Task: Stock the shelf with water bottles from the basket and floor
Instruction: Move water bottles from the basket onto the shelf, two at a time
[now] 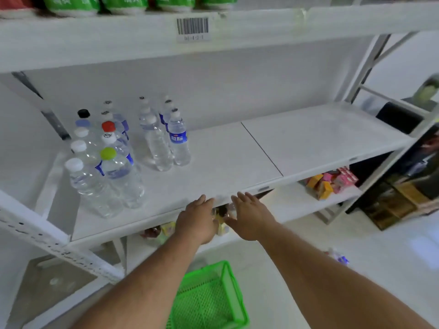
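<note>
Several clear water bottles stand on the left part of the white middle shelf (pixel 237 162): a tight cluster with mixed caps (pixel 104 167) and a second row to its right, fronted by a blue-labelled bottle (pixel 179 141). My left hand (pixel 198 220) and my right hand (pixel 249 217) reach side by side to the shelf's front edge, fingers straight, holding nothing. The green mesh basket (pixel 209 298) sits on the floor below my arms. A small bottle with a blue label (pixel 338 257) lies on the floor to the right.
The right half of the middle shelf is bare. Green-labelled bottles (pixel 118 3) line the top shelf. Colourful snack packs (pixel 330 181) lie on the lower shelf at right, more packets (pixel 161 231) under my hands. Dark boxes (pixel 403 198) stand right of the rack.
</note>
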